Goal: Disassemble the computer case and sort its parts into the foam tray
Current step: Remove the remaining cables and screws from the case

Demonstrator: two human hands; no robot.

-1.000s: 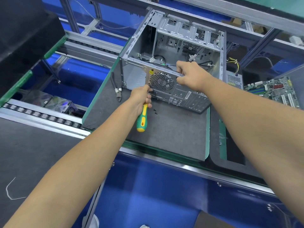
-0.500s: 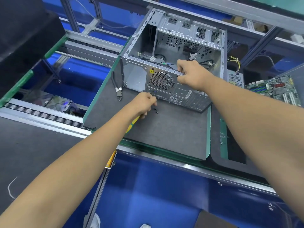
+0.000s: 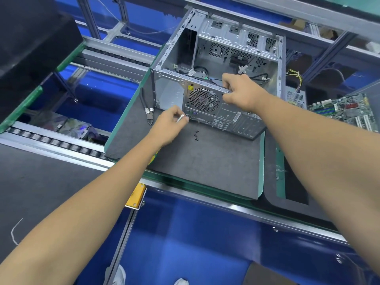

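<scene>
Centrally, on the dark grey mat (image 3: 205,167), the open metal computer case (image 3: 236,58) stands toward the far side, its rear panel with the round fan grille (image 3: 204,99) facing near. Right of it, a green motherboard (image 3: 349,112) lies well apart. The right hand (image 3: 239,92) grips the case's top rear edge, fingers curled over it. The left hand (image 3: 168,125) pinches a screwdriver (image 3: 181,118), only its silvery shaft showing, against the lower left of the rear panel. Black-handled cutters (image 3: 147,109) lie left of the case. 3 small black screws (image 3: 196,135) sit just near the left hand.
</scene>
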